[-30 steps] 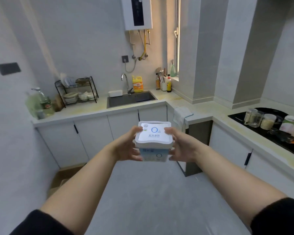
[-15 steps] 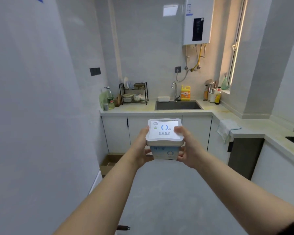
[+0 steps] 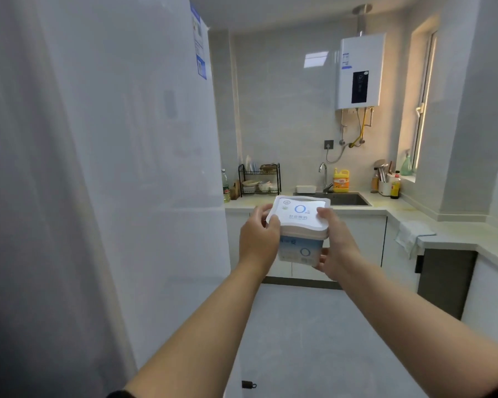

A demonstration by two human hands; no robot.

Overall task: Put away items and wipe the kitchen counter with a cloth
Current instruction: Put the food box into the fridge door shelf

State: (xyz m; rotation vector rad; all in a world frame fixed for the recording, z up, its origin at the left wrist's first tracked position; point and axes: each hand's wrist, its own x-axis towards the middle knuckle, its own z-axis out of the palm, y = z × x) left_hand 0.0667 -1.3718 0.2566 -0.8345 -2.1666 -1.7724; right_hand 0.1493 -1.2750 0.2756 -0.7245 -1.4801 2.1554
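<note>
Swung toward the fridge (image 3: pixel 112 168), both hands still grip the tub (image 3: pixel 299 231) between them.

A tall white refrigerator (image 3: pixel 112 168) fills the left side. Glossy pale wall tiles (image 3: pixel 285 96) back a dark sink (image 3: pixel 350 199), with a white water heater (image 3: pixel 360 70) mounted above. Warm light edges the window (image 3: pixel 423 104) at right. White cabinets (image 3: pixel 357 239) carry a pale L-shaped tabletop (image 3: pixel 454 239) over a grey floor (image 3: pixel 314 326)
</note>
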